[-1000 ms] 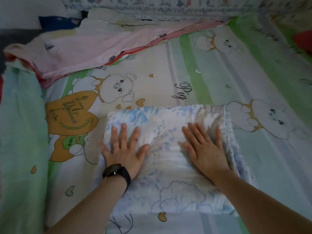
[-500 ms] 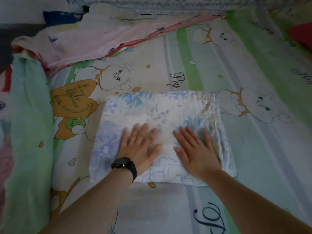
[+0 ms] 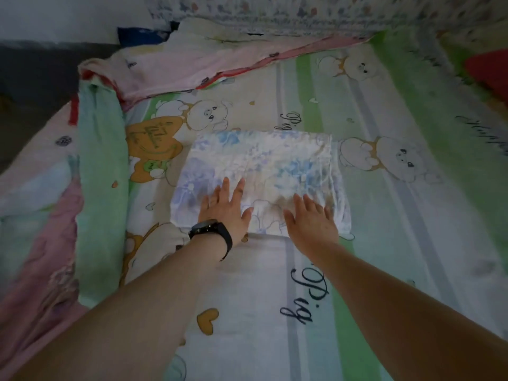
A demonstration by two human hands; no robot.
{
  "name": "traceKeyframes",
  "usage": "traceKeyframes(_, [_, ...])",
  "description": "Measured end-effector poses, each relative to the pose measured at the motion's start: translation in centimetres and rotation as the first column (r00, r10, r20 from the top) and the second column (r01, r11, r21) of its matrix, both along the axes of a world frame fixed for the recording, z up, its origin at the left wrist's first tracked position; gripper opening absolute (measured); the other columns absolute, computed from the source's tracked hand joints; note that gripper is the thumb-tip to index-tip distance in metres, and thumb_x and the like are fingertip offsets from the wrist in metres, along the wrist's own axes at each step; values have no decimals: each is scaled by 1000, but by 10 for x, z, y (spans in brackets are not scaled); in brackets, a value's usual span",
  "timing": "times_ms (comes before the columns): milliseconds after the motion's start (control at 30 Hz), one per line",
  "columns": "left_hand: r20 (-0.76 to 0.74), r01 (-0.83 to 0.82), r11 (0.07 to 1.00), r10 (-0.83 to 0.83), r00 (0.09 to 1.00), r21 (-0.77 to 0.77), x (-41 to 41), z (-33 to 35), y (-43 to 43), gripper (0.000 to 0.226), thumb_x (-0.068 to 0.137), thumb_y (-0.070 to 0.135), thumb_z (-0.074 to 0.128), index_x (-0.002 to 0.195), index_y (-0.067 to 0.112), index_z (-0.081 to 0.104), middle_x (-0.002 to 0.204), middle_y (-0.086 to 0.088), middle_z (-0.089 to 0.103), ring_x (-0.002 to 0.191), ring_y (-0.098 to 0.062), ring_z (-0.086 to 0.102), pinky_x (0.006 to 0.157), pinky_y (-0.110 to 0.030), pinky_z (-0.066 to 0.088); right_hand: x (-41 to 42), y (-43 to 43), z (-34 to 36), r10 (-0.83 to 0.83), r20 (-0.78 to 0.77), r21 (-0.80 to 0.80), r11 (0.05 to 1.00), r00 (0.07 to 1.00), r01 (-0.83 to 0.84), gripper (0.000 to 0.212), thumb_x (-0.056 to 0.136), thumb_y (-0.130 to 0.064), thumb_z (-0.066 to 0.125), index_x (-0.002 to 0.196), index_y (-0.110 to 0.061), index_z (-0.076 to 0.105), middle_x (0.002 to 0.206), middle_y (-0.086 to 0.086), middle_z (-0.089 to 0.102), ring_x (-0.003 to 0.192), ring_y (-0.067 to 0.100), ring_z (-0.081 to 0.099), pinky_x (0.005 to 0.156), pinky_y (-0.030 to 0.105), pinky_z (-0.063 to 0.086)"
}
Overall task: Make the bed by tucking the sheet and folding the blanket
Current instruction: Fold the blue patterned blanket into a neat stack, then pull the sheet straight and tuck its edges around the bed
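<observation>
Head view, I see left hand [image 3: 225,213] and right hand [image 3: 310,222] flat on folded blanket [image 3: 261,160], fingers spread, pig-print sheet [image 3: 384,243] beneath

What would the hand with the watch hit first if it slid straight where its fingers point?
The left hand lies on the folded blue-flowered white blanket, so more of that; beyond, flat pig-print bedsheet, probably then the crumpled pink cloth.
</observation>
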State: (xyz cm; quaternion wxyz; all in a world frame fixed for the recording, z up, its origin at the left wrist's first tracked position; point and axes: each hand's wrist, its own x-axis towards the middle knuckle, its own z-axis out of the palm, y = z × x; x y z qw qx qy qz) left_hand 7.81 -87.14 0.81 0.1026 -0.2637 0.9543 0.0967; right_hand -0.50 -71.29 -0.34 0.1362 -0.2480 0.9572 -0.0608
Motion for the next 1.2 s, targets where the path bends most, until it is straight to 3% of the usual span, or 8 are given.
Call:
traceKeyframes(100, [48,-16,993,10,999,113,33,17,17,43,98,42,31,131,19,45,134,-10,50,116,-29,52,95,-39,41,35,17,21,53,41,31,998,998,-54,42,99,-35,28,127,-14,51,128,11,55,116,29,52,94,38,39])
traceKeyframes(167, [97,-49,982,32,995,183,60,25,24,37,97,39,32,107,16,59,109,-9,63,93,-27,60,80,-35,48,57,25,32,39,114,43,998,993,-44,36,98,-29,30,113,-14,60,114,11,62,103,28,58,79,33,40])
traceKeyframes(367, [219,-58,985,22,976,162,143,12,47,34,95,39,30,106,20,56,104,-4,63,85,-25,58,72,-33,49,130,45,37,101,208,115,985,973,-127,33,96,-26,33,110,-15,61,110,9,64,99,28,61,76,31,42])
traceKeyframes(533, [268,-24,970,-43,962,242,199,-8,67,35,97,36,29,111,18,56,111,-2,60,90,-25,57,79,-33,48,196,58,27,125,296,128,977,947,-169,35,95,-23,33,114,-19,62,113,8,64,100,27,60,79,33,46])
traceKeyframes(667, [309,-22,954,-75,948,300,262,-24,81,27,95,30,32,101,16,55,100,-7,61,87,-28,58,78,-36,49,262,77,9,16,395,115,991,919,-67,32,93,-22,36,109,-21,64,108,6,66,95,27,61,71,28,42])
traceKeyframes(800, [372,11,923,-165,914,383,327,-35,74,29,95,32,35,105,15,55,113,-8,63,99,-29,59,87,-40,49,327,96,-3,-79,451,134,991,889,20,32,93,-22,36,108,-22,64,112,5,65,99,28,61,76,29,45])
traceKeyframes(967, [374,41,919,-200,905,393,391,-29,52,30,95,35,35,107,18,57,111,-5,65,99,-25,60,88,-40,50,397,94,-7,-208,488,158,976,848,149,32,93,-18,35,106,-18,64,105,4,67,91,25,63,78,33,52])
traceKeyframes(1200, [322,26,923,-161,933,384,454,-36,23,27,96,28,39,114,21,58,115,-3,67,105,-23,61,83,-30,47,466,64,-17,-201,523,36,976,828,215,32,96,-22,32,109,-23,62,102,0,67,85,20,61,69,30,49])
